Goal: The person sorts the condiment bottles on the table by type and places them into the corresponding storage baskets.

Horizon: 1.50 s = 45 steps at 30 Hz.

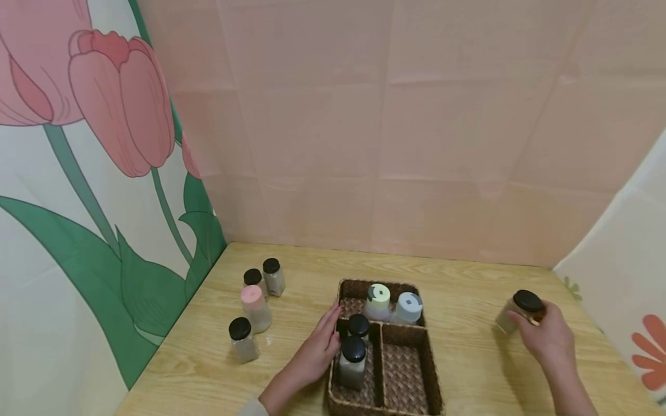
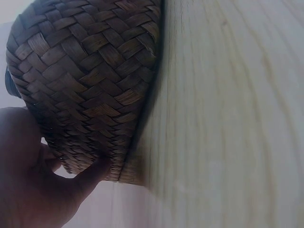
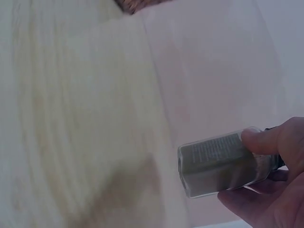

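Observation:
At the right of the head view, my right hand [image 1: 551, 341] grips a black-lidded glass spice jar [image 1: 506, 319] above the table. The right wrist view shows that jar [image 3: 216, 164] tilted, with printed text and greyish-brown contents. My left hand [image 1: 312, 349] rests along the left side of a brown woven basket [image 1: 434, 381], fingers fairly straight. In the left wrist view, the thumb touches the basket's outer wall [image 2: 90, 76]. Two black-lidded jars [image 1: 352, 370] stand in the front-left compartment. The back compartment holds a yellow-green-capped jar [image 1: 379, 297] and a pale-blue-capped jar [image 1: 408, 306].
Left of the basket stand three black-lidded jars, the nearest [image 1: 244, 344] toward the front, and a pink-capped jar [image 1: 256, 309]. The wooden table [image 1: 307, 271] ends at a pink cloth backdrop [image 1: 312, 144]. A tulip-printed cloth [image 1: 119, 110] hangs at the left.

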Available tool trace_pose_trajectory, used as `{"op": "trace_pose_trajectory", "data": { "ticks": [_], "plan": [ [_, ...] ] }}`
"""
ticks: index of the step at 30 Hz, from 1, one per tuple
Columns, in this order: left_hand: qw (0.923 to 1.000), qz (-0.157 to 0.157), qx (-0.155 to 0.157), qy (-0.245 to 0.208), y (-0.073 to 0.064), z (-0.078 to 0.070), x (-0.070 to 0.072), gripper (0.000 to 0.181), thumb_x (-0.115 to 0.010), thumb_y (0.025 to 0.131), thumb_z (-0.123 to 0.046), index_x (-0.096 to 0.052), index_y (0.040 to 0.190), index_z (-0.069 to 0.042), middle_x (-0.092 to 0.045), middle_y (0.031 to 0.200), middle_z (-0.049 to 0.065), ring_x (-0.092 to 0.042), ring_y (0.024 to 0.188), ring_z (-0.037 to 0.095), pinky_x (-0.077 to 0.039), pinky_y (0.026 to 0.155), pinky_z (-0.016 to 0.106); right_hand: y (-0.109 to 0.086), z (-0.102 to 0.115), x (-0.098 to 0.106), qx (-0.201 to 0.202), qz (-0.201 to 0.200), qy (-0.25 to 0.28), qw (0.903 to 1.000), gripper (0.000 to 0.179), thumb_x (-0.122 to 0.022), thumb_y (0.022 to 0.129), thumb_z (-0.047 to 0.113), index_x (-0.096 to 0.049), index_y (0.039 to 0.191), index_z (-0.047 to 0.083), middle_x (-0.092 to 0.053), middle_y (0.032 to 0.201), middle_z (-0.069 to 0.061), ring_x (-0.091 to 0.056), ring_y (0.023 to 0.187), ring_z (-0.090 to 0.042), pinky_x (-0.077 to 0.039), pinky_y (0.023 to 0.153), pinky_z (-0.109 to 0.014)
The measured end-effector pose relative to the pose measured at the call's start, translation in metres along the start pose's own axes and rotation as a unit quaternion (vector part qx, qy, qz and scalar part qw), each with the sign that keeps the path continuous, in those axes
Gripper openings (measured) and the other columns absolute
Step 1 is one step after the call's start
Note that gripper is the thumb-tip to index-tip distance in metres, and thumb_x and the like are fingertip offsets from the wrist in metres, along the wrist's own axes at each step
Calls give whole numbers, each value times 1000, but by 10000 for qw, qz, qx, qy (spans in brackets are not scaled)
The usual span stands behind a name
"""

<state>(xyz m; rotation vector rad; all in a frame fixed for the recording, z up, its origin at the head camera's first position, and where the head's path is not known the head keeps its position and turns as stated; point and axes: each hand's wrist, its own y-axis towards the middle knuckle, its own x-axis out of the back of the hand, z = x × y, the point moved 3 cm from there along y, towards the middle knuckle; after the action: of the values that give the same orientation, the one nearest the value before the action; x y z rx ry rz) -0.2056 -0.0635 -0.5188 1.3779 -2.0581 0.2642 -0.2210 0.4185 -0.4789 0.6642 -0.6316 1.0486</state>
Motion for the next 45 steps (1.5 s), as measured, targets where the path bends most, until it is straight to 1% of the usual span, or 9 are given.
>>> {"op": "trace_pose_trajectory", "data": {
  "ticks": [2, 7, 15, 21, 26, 31, 36, 40, 45],
  "plan": [
    [10000, -12, -14, 2, 0, 0, 0, 55, -36, 111, -24, -20, 163, -14, -17, 169, 8, -24, 152, 28, -33, 117, 52, -4, 11, 3, 125, -64, -2, 9999, 76, -68, 97, 38, -38, 139, -18, -54, 127, -43, -50, 113, -62, -40, 89, -68],
    [10000, -74, -45, 29, 1, -1, 1, 56, -37, 110, -22, -20, 163, -14, -17, 169, 7, -25, 152, 27, -33, 117, 51, -11, 33, 7, 286, -86, 57, 9995, 78, -68, 97, 39, -36, 140, -18, -54, 127, -43, -51, 112, -62, -39, 90, -67],
    [10000, -27, 15, -8, 0, -2, 1, 56, -36, 111, -24, -20, 163, -14, -17, 169, 7, -24, 152, 27, -32, 117, 52, -25, 55, 13, 445, -20, 108, 9989, 82, -68, 97, 41, -34, 143, -18, -52, 128, -45, -59, 109, -59, -47, 82, -66],
    [10000, -44, 34, -15, -1, -2, 1, 56, -36, 110, -23, -20, 163, -14, -17, 169, 8, -24, 152, 28, -32, 117, 53, -37, 72, 15, 634, -23, 159, 9979, 81, -71, 95, 39, -35, 142, -17, -53, 125, -45, -62, 105, -58, -57, 72, -56],
    [10000, -49, 38, -2, -2, -1, 0, 56, -36, 111, -24, -20, 163, -14, -17, 169, 7, -24, 152, 27, -31, 117, 53, -53, 93, 16, 967, -98, 177, 9951, 75, -73, 95, 34, -40, 139, -17, -56, 121, -44, -64, 102, -56, -59, 66, -49],
    [10000, -37, 52, -2, -2, -1, 0, 56, -36, 111, -24, -20, 163, -14, -17, 169, 6, -24, 152, 27, -32, 117, 52, -69, 115, 15, 1225, -83, 287, 9920, 71, -75, 93, 32, -44, 138, -15, -58, 119, -41, -64, 102, -56, -60, 65, -45],
    [10000, -56, 9, -1, -1, -1, 0, 56, -36, 111, -24, -20, 163, -14, -18, 169, 8, -25, 152, 28, -31, 117, 53, -84, 133, 13, 1373, -57, 328, 9900, 69, -75, 93, 32, -45, 138, -12, -60, 121, -38, -62, 106, -56, -61, 68, -44],
    [10000, -35, 18, -8, 0, -1, 0, 56, -36, 111, -24, -19, 163, -15, -18, 169, 8, -25, 152, 27, -31, 117, 53, -93, 145, 10, 1545, -95, 363, 9873, 66, -77, 92, 29, -48, 137, -11, -62, 120, -35, -63, 106, -53, -60, 71, -46],
    [10000, -46, 15, 4, -1, -1, 0, 56, -37, 110, -23, -20, 163, -14, -18, 169, 8, -25, 152, 27, -32, 117, 53, -102, 156, 8, 1578, -133, 302, 9869, 64, -78, 91, 28, -49, 136, -8, -64, 119, -32, -64, 106, -50, -59, 76, -49]
  ]
}}
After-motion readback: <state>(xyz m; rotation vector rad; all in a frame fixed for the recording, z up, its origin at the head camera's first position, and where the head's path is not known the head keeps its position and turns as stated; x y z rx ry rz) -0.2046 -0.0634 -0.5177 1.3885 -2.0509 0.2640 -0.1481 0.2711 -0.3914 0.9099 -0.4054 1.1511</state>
